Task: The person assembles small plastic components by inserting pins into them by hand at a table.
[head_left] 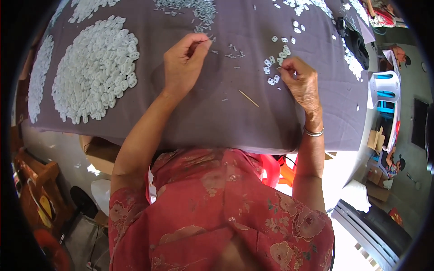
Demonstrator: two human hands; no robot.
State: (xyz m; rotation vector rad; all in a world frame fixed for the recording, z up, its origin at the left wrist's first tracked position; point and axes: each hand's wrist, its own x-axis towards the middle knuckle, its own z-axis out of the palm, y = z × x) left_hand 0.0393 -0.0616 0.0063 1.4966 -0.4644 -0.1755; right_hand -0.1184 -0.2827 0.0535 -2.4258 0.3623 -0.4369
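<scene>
My left hand [186,63] is raised over the dark cloth, thumb and fingertips pinched together. Its tips are close to the scattered small grey metal pins [204,18]; whatever they hold is too small to make out. My right hand [302,81], with a bracelet on the wrist, pinches at the right beside a loose group of small white plastic pieces with holes [283,55]. What sits between its fingertips is also unclear. Between the hands, a few loose pins [233,52] and a thin wooden stick [249,98] lie on the cloth.
A large heap of white pieces [97,72] covers the left of the table [217,122]. More white pieces [352,61] lie along the right edge by a black item [358,45]. Beyond stand a white chair [385,86] and a cardboard box [375,139]; other people are at far right.
</scene>
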